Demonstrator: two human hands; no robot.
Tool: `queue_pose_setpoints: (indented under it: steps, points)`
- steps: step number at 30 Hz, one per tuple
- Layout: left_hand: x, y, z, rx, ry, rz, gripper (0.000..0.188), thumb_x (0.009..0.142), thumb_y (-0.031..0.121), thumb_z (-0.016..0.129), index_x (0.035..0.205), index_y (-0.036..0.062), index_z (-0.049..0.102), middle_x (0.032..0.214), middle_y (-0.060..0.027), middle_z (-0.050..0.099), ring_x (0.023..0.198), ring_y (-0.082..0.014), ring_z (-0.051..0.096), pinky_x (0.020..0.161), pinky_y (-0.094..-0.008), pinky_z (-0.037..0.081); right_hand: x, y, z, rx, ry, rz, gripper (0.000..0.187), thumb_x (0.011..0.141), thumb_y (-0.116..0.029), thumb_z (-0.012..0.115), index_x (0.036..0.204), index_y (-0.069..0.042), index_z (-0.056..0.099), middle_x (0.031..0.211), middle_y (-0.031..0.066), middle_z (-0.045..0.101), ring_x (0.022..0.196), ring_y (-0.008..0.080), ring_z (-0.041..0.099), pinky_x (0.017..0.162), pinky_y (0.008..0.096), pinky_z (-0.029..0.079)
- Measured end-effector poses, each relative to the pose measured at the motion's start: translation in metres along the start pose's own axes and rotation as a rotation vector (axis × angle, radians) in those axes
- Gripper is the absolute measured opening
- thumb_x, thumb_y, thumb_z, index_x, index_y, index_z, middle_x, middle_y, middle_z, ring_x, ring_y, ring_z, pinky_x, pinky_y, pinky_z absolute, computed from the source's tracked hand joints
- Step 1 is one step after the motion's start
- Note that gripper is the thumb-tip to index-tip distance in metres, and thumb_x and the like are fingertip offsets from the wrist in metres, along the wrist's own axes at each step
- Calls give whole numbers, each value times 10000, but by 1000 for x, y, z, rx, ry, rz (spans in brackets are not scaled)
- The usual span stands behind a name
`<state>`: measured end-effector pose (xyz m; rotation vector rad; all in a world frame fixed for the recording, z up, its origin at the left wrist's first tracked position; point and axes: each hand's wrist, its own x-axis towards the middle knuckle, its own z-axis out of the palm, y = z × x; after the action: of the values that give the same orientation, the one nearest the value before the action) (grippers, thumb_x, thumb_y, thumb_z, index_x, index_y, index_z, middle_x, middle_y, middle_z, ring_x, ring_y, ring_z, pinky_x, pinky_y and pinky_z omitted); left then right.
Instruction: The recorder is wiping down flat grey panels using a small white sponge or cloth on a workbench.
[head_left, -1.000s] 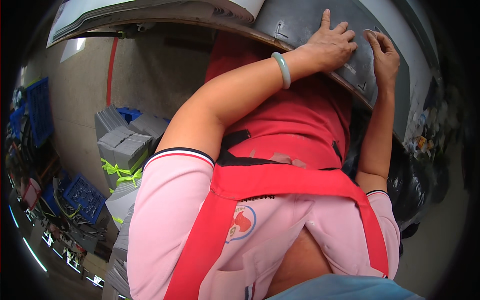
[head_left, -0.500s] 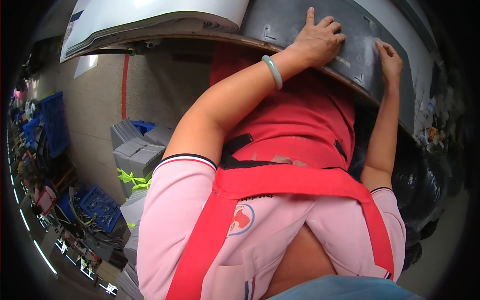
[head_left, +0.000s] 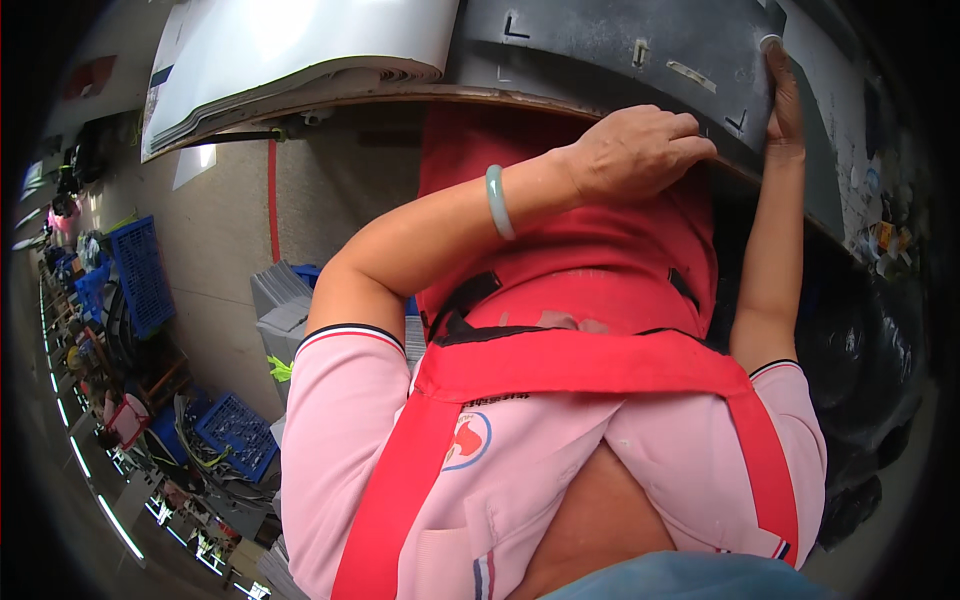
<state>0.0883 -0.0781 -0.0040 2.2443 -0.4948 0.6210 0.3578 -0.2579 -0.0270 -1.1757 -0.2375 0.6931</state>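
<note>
A dark grey sheet [head_left: 600,45] with corner marks and small light strips bends up over the board's near side. My right hand [head_left: 785,105] grips its right edge, the fingers partly hidden; something small and white [head_left: 769,42] shows at a fingertip. My left hand [head_left: 645,152], with a pale green bangle [head_left: 498,202] on its wrist, is curled closed beside the sheet's near edge. What its fingers hold, if anything, is hidden.
A stack of large white sheets [head_left: 330,45] lies left on the work surface. Bundled grey pieces [head_left: 283,300] stand on the floor at left, with blue crates [head_left: 140,275] beyond. Black plastic bags [head_left: 850,350] sit at right.
My left hand has come off the sheet's surface toward me, and its spread fingers have curled. My right hand has moved up to the right edge. The sheet's near side has risen.
</note>
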Motion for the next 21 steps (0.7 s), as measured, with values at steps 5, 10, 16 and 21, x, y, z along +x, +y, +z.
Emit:
queue_pose_setpoints:
  steps: [5, 10, 16, 21]
  points:
    - [-12, -50, -35, 314, -132, -112, 265, 835, 202, 755, 1083, 112, 731, 1028, -77, 654, 971, -287, 609, 846, -388, 486, 32, 28, -73, 317, -52, 9, 495, 948, -301, 718, 1325, -12, 577, 1261, 131, 668, 1164, 245, 652, 1013, 401, 549]
    - [-16, -74, -55, 179, -302, -204, 273, 831, 239, 770, 1047, 73, 750, 1126, -117, 672, 1070, -333, 630, 942, -418, 516, 22, 39, -63, 492, -200, 114, 535, 988, -326, 655, 1384, 9, 525, 1341, 177, 623, 1217, 284, 625, 1057, 445, 514]
    - [-16, -68, -54, 223, -344, -194, 245, 868, 181, 708, 1080, 60, 726, 1071, -114, 671, 1028, -321, 645, 912, -410, 531, -8, 14, 19, 345, 103, 37, 550, 907, -352, 751, 1318, -16, 607, 1186, 133, 712, 1052, 256, 698, 962, 413, 562]
    - [19, -53, -2, 334, -304, -46, 305, 846, 92, 610, 1138, 99, 703, 1051, -119, 669, 984, -320, 657, 874, -414, 538, 15, 27, -16, 821, -298, 152, 513, 918, -330, 744, 1308, -23, 613, 1180, 138, 715, 1034, 253, 704, 938, 409, 573]
